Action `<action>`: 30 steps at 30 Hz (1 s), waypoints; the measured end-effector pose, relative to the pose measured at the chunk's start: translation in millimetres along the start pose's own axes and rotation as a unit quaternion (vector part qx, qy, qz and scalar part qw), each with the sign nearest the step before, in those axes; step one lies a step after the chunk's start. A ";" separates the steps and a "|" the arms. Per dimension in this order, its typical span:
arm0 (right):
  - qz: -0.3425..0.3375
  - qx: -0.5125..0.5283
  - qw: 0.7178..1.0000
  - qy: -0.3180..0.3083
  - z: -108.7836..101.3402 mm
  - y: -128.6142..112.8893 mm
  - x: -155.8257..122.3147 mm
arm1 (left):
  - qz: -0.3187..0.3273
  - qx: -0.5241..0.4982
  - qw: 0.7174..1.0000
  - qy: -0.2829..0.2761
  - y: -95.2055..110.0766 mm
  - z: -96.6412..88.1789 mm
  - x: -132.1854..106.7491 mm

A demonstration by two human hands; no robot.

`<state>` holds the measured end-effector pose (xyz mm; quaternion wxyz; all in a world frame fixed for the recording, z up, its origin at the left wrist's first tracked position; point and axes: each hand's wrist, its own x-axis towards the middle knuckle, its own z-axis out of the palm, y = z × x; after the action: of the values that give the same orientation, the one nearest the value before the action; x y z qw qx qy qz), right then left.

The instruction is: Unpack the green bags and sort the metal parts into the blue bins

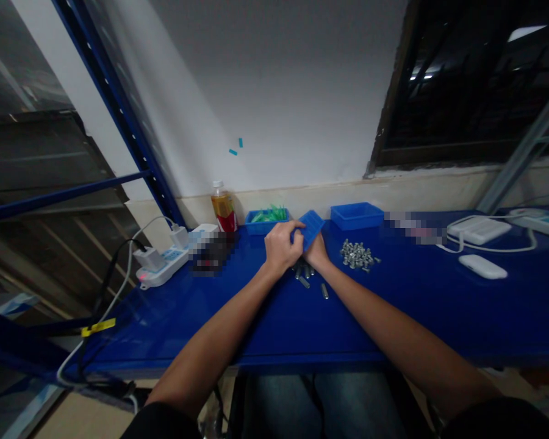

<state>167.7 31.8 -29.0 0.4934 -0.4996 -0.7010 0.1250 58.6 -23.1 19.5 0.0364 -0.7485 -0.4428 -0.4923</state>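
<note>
A small blue plastic tray (312,229) is tipped up on its side above the table, over a heap of metal pieces. My left hand (283,245) grips its left edge, with thumb and fingers closed on it. Against the tray's lower right side is my right hand (318,253); its fingers are hidden behind the tray. Short silvery metal cylinders (304,282) lie on the table just below both hands, partly covered by them. To the right of my right wrist is a pile of small metal screw-like parts (357,255).
On the blue table (274,329), a blue bin of green pieces (269,214) and another blue bin (357,216) stand along the wall. A drink bottle (223,207) and a power strip (165,265) are left. White devices with cables (479,229) lie right.
</note>
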 end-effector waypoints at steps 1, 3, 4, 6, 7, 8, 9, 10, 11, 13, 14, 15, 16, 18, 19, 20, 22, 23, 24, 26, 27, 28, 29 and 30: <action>0.018 -0.012 1.000 0.002 -0.2 -1.3 -1.1 | -0.015 -0.002 1.000 0.010 -2.8 -1.0 2.1; 0.057 -0.037 0.998 0.005 -0.9 -4.4 -3.3 | -0.047 -0.006 0.998 0.032 -8.8 -2.7 6.1; 0.075 -0.049 0.996 0.007 -1.5 -6.1 -4.3 | -0.062 -0.007 0.997 0.043 -11.7 -3.5 7.7; 0.107 -0.071 0.992 0.011 -3.2 -9.6 -5.5 | -0.090 -0.010 0.994 0.066 -16.9 -5.0 10.3; 0.119 -0.079 0.990 0.012 -4.2 -11.2 -5.9 | -0.103 -0.011 0.992 0.078 -18.9 -5.6 11.2; 0.127 -0.086 0.988 0.013 -5.2 -12.6 -6.1 | -0.113 -0.012 0.989 0.090 -20.5 -6.2 11.9; 0.133 -0.091 0.987 0.012 -6.1 -13.9 -6.1 | -0.122 -0.013 0.987 0.101 -21.6 -6.6 12.3; 0.137 -0.095 0.986 0.011 -6.7 -14.9 -6.1 | -0.128 -0.016 0.986 0.110 -22.2 -6.7 12.5; 0.139 -0.098 0.985 0.009 -7.0 -15.8 -6.0 | -0.132 -0.019 0.984 0.116 -22.3 -6.6 12.6; 0.142 -0.104 0.984 0.008 -7.0 -17.2 -5.7 | -0.137 -0.029 0.982 0.126 -21.6 -6.1 12.7; 0.142 -0.106 0.984 0.008 -6.9 -17.6 -5.5 | -0.139 -0.034 0.981 0.131 -20.9 -5.9 12.9; 0.141 -0.107 0.984 0.008 -6.7 -17.9 -5.3 | -0.141 -0.040 0.980 0.138 -20.2 -6.0 13.2; 0.139 -0.108 0.984 0.009 -6.7 -18.1 -5.2 | -0.143 -0.046 0.978 0.145 -19.4 -6.6 13.7; 0.133 -0.107 0.985 0.013 -7.4 -18.0 -4.8 | -0.149 -0.059 0.973 0.164 -18.6 -9.8 15.9; 0.129 -0.106 0.986 0.015 -8.3 -17.6 -4.5 | -0.154 -0.067 0.970 0.175 -18.6 -12.5 17.7; 0.125 -0.105 0.986 0.018 -9.8 -17.0 -4.1 | -0.161 -0.075 0.966 0.188 -19.1 -15.9 20.1; 0.113 -0.105 0.988 0.025 -14.1 -15.2 -2.3 | -0.180 -0.095 0.955 0.216 -21.5 -23.5 26.8; 0.104 -0.105 0.989 0.029 -17.2 -14.2 -0.7 | -0.192 -0.107 0.948 0.230 -23.6 -27.2 31.1; 0.094 -0.106 0.989 0.032 -20.8 -13.2 1.5 | -0.205 -0.121 0.940 0.244 -26.2 -30.4 35.8; 0.067 -0.107 0.991 0.038 -29.8 -12.7 7.2 | -0.236 -0.156 0.922 0.264 -33.2 -33.9 46.5; 0.052 -0.108 0.992 0.040 -35.2 -13.4 10.4 | -0.253 -0.177 0.913 0.267 -37.5 -33.9 52.2; 0.035 -0.110 0.992 0.040 -41.1 -15.0 13.5 | -0.273 -0.200 0.904 0.263 -42.0 -32.8 58.0; 0.015 -0.113 0.993 0.040 -47.4 -17.5 16.3 | -0.294 -0.226 0.894 0.252 -46.5 -30.6 63.7; -0.005 -0.113 0.993 0.037 -53.8 -20.5 18.5 | -0.314 -0.254 0.884 0.233 -50.8 -27.6 69.3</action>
<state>199.6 20.3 21.1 0.4598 -0.5531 -0.6943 0.0239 12.2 37.6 67.6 -0.2093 -0.4172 -0.4930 -0.7342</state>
